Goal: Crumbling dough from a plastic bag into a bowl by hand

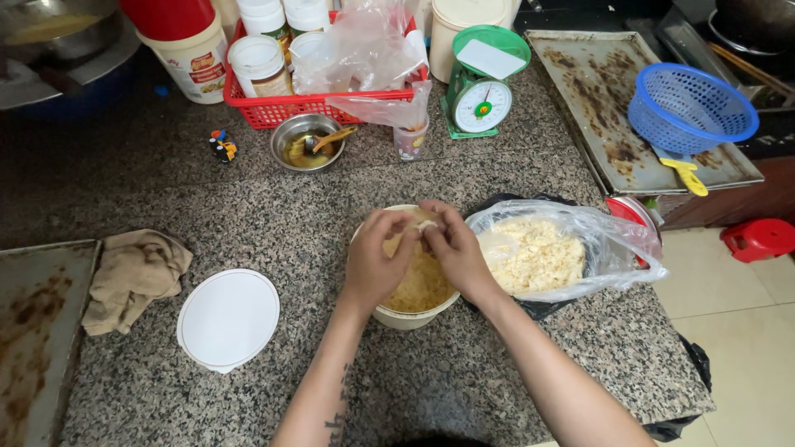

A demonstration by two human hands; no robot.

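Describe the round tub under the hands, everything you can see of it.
The tub is a round, cream-white container, plastic by the look, standing upright and open on the speckled granite counter. It is filled nearly to the rim with yellow crumbs. The left hand and right hand meet over its far rim, pinching a small pale piece and hiding that edge. A clear bag of paler crumbs lies close on its right. A round white lid lies flat to its left, apart from it.
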